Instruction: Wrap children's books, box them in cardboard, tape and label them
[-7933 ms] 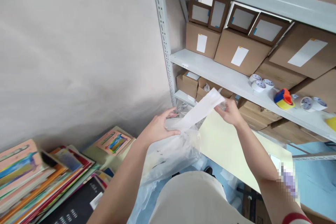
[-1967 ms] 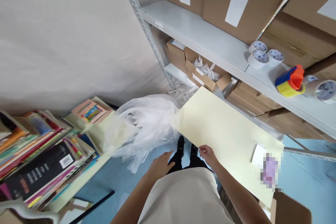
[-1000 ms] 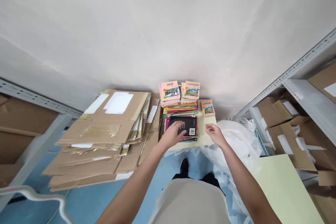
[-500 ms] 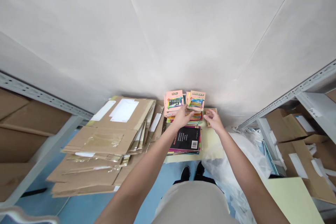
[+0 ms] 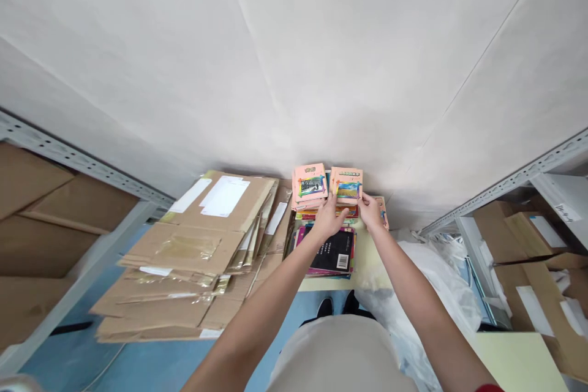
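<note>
Two small stacks of pink books lie side by side on top of other books, with pictured covers facing up. My left hand (image 5: pixel 328 218) reaches to the lower left edge of the right-hand pink books (image 5: pixel 351 175), its thumb spread apart from the fingers. At the lower right corner of those same books, my right hand (image 5: pixel 371 211) touches with its fingertips, fingers partly bent. Left of them lie the other pink books (image 5: pixel 309 170). Closer to me is a pile topped by a black book (image 5: pixel 331 251) with a barcode. Another small book (image 5: pixel 383 211) is partly hidden behind my right hand.
Flattened cardboard boxes (image 5: pixel 197 245) are piled on the left. Clear plastic wrap (image 5: pixel 427 275) hangs at the right of the pale table (image 5: pixel 367 282). Metal shelving with cartons (image 5: pixel 528 233) flanks both sides, and a wall (image 5: pixel 321 61) rises behind.
My right hand has moved left and up onto the edge of the right-hand pink books. Those books now look more evenly aligned. The view has shifted slightly.
</note>
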`<action>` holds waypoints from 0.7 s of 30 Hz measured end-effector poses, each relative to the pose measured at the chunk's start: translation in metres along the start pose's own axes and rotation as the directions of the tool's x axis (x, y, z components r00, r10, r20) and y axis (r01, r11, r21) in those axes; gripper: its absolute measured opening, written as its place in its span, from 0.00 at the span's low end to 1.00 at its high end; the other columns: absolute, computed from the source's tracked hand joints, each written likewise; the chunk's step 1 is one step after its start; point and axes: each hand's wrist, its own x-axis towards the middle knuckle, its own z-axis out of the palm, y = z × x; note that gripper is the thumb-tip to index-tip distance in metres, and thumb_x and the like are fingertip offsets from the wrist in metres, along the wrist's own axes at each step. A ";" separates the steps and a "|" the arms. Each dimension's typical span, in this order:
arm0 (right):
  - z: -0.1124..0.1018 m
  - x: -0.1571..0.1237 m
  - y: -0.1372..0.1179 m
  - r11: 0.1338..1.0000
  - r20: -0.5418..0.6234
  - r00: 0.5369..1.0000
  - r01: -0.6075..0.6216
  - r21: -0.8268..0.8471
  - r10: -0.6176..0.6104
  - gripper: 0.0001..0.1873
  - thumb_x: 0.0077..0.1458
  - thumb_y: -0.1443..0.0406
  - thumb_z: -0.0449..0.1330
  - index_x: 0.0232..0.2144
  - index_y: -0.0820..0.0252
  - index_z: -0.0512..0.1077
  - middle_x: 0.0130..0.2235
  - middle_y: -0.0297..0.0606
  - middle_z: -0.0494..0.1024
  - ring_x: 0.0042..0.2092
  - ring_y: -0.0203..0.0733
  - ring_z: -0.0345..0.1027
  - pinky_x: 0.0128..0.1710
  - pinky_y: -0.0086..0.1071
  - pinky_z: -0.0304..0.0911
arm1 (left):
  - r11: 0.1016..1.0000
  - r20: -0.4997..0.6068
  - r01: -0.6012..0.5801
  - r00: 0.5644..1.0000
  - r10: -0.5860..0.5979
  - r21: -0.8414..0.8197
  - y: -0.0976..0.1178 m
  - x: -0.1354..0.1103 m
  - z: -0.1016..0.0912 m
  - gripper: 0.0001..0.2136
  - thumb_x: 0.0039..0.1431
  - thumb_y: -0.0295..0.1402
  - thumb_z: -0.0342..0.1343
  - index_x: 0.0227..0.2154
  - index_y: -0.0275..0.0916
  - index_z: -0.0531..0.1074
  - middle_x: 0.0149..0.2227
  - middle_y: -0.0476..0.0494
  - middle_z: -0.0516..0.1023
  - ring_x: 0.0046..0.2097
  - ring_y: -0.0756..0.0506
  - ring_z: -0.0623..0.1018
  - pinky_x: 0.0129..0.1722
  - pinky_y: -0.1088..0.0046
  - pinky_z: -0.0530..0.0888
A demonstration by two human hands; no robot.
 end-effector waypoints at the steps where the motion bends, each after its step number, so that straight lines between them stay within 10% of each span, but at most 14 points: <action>1: 0.001 -0.002 -0.001 0.999 -0.029 1.000 0.006 -0.046 -0.007 0.20 0.54 0.55 0.58 0.44 0.59 0.79 0.41 0.42 0.82 0.46 0.51 0.73 0.48 0.41 0.66 | 1.000 0.008 0.005 1.000 -0.005 -0.014 0.000 -0.003 0.002 0.30 0.56 0.42 0.56 0.60 0.36 0.63 0.64 0.29 0.64 0.66 0.32 0.61 0.63 0.52 0.59; 8: 0.007 -0.029 -0.008 0.998 -0.198 0.980 -0.012 -0.062 -0.001 0.22 0.51 0.57 0.59 0.46 0.60 0.78 0.41 0.42 0.81 0.48 0.49 0.71 0.49 0.39 0.66 | 0.903 -0.062 0.005 0.998 -0.035 -0.429 0.002 -0.031 0.014 0.30 0.51 0.43 0.62 0.57 0.37 0.66 0.63 0.28 0.64 0.66 0.31 0.62 0.61 0.49 0.62; 16: 0.004 -0.088 -0.019 0.836 -0.222 0.929 -0.140 0.530 0.297 0.23 0.41 0.60 0.67 0.43 0.58 0.76 0.46 0.40 0.81 0.47 0.46 0.74 0.45 0.38 0.70 | 0.303 0.032 0.177 0.903 -0.429 -0.936 0.013 -0.056 0.017 0.26 0.41 0.41 0.70 0.43 0.39 0.71 0.39 0.44 0.77 0.36 0.49 0.77 0.38 0.71 0.74; 21: -0.033 -0.143 -0.031 0.727 -0.280 0.893 -0.072 0.683 0.351 0.24 0.40 0.63 0.69 0.43 0.54 0.75 0.48 0.37 0.79 0.48 0.44 0.74 0.47 0.38 0.71 | 0.269 0.229 0.300 0.936 -0.266 -0.915 0.043 -0.091 0.028 0.23 0.41 0.47 0.69 0.37 0.38 0.75 0.36 0.44 0.79 0.36 0.49 0.78 0.37 0.73 0.74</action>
